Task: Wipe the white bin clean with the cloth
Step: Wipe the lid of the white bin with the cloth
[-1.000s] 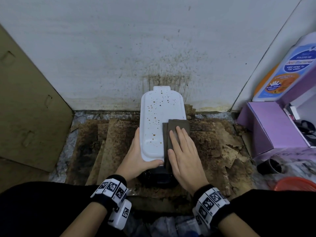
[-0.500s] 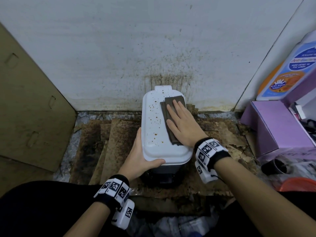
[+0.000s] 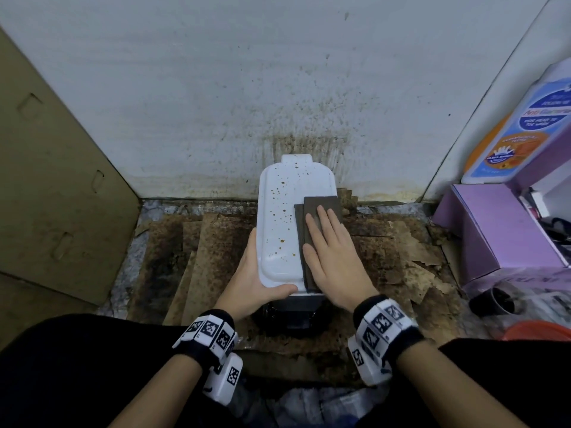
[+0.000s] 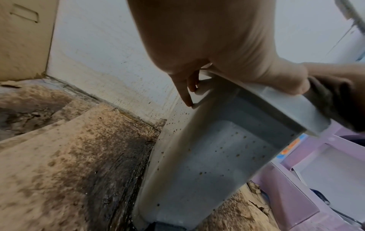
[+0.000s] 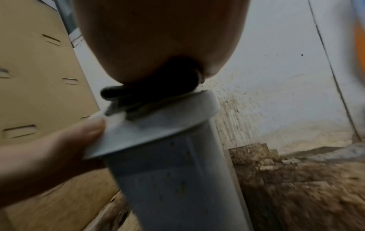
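Right now: white wall (image 3: 216, 88) behind, speckled brown low down just above the bin. Flat cardboard sheet (image 3: 46, 180) leans on the left. Floor cardboard (image 3: 197, 254) is stained dark and soggy around the bin base. Purple box (image 3: 482, 230) sits off to the right, with a bottle with a blue and orange label (image 3: 525, 125) above it.

White bin (image 3: 281, 217) stands upright on the floor cardboard, back edge close to the wall. Lid is closed and its left half is dotted with brown spots; the bin's side wall shows spots too in the left wrist view (image 4: 217, 156).

My right hand (image 3: 333, 257) lies flat, fingers straight and together, pressing the cloth down on the right half of the lid. Nothing is curled or pinched.

My left hand (image 3: 256, 282) wraps the near left corner of the lid: thumb across the front rim, fingers down the left side under the lip. Firm hold.

Cloth (image 3: 318, 211) is dark brown, folded, running lengthwise along the lid's right side. Its far end pokes out past my fingertips and its near end reaches the lid's front edge.
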